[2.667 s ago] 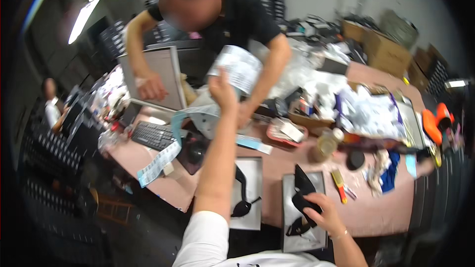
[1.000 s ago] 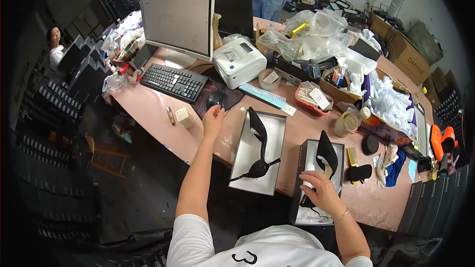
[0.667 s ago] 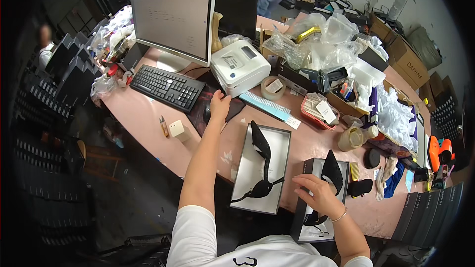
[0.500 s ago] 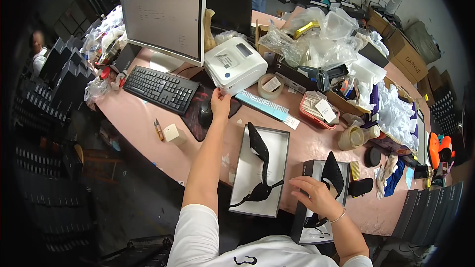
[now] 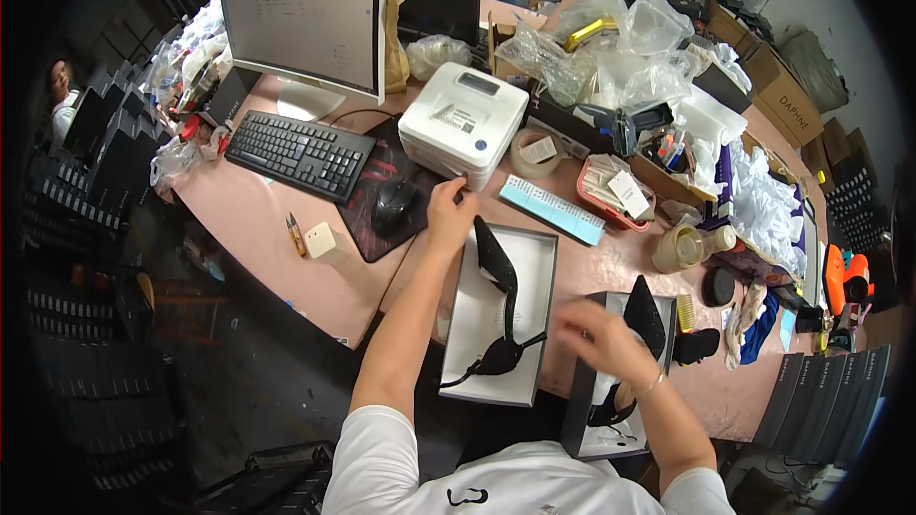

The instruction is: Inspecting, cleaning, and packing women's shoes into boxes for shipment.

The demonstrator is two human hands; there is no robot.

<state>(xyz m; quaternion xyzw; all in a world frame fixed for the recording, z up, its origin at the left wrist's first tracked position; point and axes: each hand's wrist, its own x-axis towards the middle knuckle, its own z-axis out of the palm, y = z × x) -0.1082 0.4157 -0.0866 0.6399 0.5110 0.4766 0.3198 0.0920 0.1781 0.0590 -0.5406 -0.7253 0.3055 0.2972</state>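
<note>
My left hand is at the lower front edge of a white label printer, its fingers closed against the casing. A strip of pale blue and white labels lies beside the printer. A grey-edged white box tray in front of me holds a black slingback shoe. My right hand hovers over a second shoe box, its fingers loosely bent and somewhat blurred. Nothing shows in it. Under and beside this hand, that box contains a black pointed shoe and another dark shoe, partly covered.
A keyboard, mouse and monitor stand to the left. Tape, a red basket of tags and heaped plastic bags crowd the back right. Grey shoe boxes line the right edge.
The printer has turned, its front swinging right, and my left hand moved right with it. The label strip shifted right. My right hand's fingers bent a little more.
</note>
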